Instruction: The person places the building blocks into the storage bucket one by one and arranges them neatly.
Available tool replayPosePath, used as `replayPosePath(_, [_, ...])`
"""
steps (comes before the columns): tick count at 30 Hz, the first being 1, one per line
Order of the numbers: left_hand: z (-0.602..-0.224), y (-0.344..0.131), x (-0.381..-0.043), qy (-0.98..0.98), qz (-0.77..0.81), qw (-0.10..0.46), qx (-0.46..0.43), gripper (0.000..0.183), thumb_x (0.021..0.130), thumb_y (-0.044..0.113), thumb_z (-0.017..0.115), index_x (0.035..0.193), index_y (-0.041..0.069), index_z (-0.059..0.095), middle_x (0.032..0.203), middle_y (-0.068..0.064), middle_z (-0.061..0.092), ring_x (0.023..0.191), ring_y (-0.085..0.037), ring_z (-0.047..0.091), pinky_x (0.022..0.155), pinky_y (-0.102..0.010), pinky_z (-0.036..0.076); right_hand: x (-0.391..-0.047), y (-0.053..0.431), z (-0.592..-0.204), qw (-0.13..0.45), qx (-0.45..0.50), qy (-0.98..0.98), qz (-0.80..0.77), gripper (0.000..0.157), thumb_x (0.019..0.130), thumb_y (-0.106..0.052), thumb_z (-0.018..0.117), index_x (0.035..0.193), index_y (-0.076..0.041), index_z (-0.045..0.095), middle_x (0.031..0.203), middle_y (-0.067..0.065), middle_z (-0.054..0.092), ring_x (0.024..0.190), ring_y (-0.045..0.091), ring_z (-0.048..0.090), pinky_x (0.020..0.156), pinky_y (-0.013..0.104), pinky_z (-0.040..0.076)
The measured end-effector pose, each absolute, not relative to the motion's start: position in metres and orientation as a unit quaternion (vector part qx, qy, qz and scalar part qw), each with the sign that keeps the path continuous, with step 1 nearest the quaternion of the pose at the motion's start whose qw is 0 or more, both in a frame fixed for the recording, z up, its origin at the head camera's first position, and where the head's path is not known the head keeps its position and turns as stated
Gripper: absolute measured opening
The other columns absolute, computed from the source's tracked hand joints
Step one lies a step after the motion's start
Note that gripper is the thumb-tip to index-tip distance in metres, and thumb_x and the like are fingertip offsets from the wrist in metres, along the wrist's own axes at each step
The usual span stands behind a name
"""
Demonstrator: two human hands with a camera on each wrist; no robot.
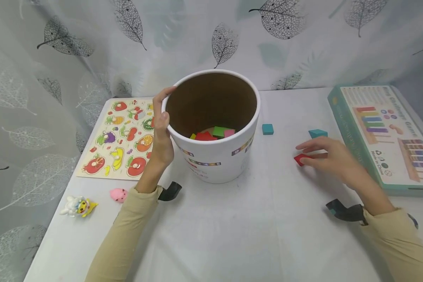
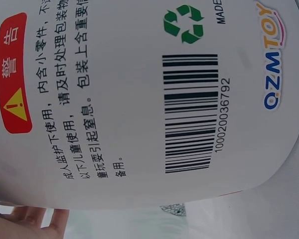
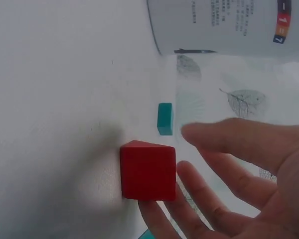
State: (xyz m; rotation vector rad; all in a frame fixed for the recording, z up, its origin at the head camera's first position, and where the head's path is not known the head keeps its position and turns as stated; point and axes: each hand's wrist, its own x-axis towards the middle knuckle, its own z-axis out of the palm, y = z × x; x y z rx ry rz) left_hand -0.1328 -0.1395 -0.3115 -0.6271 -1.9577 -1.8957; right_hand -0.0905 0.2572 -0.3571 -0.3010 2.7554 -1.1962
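Note:
My left hand [image 1: 162,137] grips the left rim of a white bucket [image 1: 215,164], which stands on the table. Inside the bucket lie several blocks, including a green block [image 1: 219,131], a red block [image 1: 205,136] and a pink block [image 1: 229,133]. To the right, my right hand [image 1: 333,158] reaches down around a red triangular block [image 3: 148,173] on the table. In the right wrist view the thumb stands apart from that block, and several fingers lie behind it. A teal triangular block [image 1: 318,133] sits just beyond this hand. The left wrist view shows the bucket's printed wall [image 2: 139,149].
A teal square block [image 1: 267,129] lies right of the bucket. At the far right is a boxed game [image 1: 391,156]. A fruit puzzle board [image 1: 118,137] lies at left, with a pink toy [image 1: 118,194] and a white-and-yellow figurine [image 1: 78,206] nearer. A leaf-patterned curtain [image 1: 197,39] hangs behind.

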Motion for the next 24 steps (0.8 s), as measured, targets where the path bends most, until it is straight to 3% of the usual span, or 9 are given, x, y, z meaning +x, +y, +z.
replayPosePath(2, [-0.312, -0.140, -0.133, -0.689, -0.669, 0.172, -0.221, 0.074, 0.087, 0.060, 0.038, 0.145, 0.015, 0.032, 0.145, -0.004, 0.040, 0.132, -0.025, 0.039, 0.108, -0.044, 0.035, -0.092, 0.253, -0.359, 0.066, -0.102, 0.916, -0.382, 0.038, 0.081, -0.010, 0.077, 0.118, -0.004, 0.066, 0.116, 0.016, 0.064, 0.097, 0.009, 0.065, 0.078, 0.005, 0.048])
replayPosePath(6, [-0.312, -0.140, -0.132, -0.686, -0.672, 0.173, -0.220, 0.075, 0.086, 0.060, 0.038, 0.144, 0.014, 0.032, 0.145, -0.005, 0.041, 0.132, -0.024, 0.039, 0.108, -0.044, 0.035, -0.093, 0.249, -0.363, 0.074, -0.095, 0.929, -0.349, 0.039, 0.080, -0.008, 0.077, 0.117, -0.001, 0.066, 0.115, 0.020, 0.066, 0.104, 0.034, 0.063, 0.086, 0.032, 0.056])
replayPosePath(9, [-0.311, -0.140, -0.131, -0.683, -0.674, 0.173, -0.222, 0.074, 0.086, 0.059, 0.038, 0.144, 0.013, 0.032, 0.144, -0.005, 0.041, 0.132, -0.025, 0.039, 0.108, -0.045, 0.035, -0.093, 0.250, -0.366, 0.060, -0.088, 0.938, -0.331, 0.036, 0.080, -0.006, 0.076, 0.114, 0.000, 0.067, 0.113, 0.021, 0.065, 0.105, 0.036, 0.061, 0.088, 0.046, 0.053])
replayPosePath(15, [-0.311, -0.141, -0.131, -0.681, -0.676, 0.172, -0.223, 0.073, 0.086, 0.057, 0.038, 0.144, 0.014, 0.033, 0.144, -0.006, 0.041, 0.131, -0.025, 0.040, 0.108, -0.045, 0.036, -0.091, 0.257, -0.367, 0.063, -0.066, 0.948, -0.305, 0.039, 0.081, -0.004, 0.073, 0.118, 0.004, 0.064, 0.114, 0.026, 0.059, 0.104, 0.042, 0.058, 0.088, 0.056, 0.050])
replayPosePath(21, [-0.312, -0.140, -0.133, -0.688, -0.669, 0.174, -0.221, 0.072, 0.087, 0.058, 0.039, 0.145, 0.017, 0.033, 0.145, -0.004, 0.041, 0.132, -0.024, 0.039, 0.108, -0.042, 0.035, -0.090, 0.262, -0.367, 0.073, -0.045, 0.956, -0.281, 0.038, 0.081, -0.009, 0.073, 0.116, 0.006, 0.065, 0.111, 0.028, 0.059, 0.100, 0.044, 0.060, 0.080, 0.051, 0.053])
replayPosePath(24, [-0.311, -0.140, -0.133, -0.689, -0.669, 0.174, -0.220, 0.072, 0.087, 0.059, 0.039, 0.145, 0.017, 0.032, 0.146, -0.003, 0.040, 0.133, -0.024, 0.039, 0.108, -0.042, 0.035, -0.090, 0.263, -0.366, 0.069, -0.042, 0.957, -0.280, 0.037, 0.081, -0.010, 0.074, 0.114, 0.004, 0.067, 0.110, 0.026, 0.062, 0.099, 0.043, 0.061, 0.072, 0.040, 0.055])
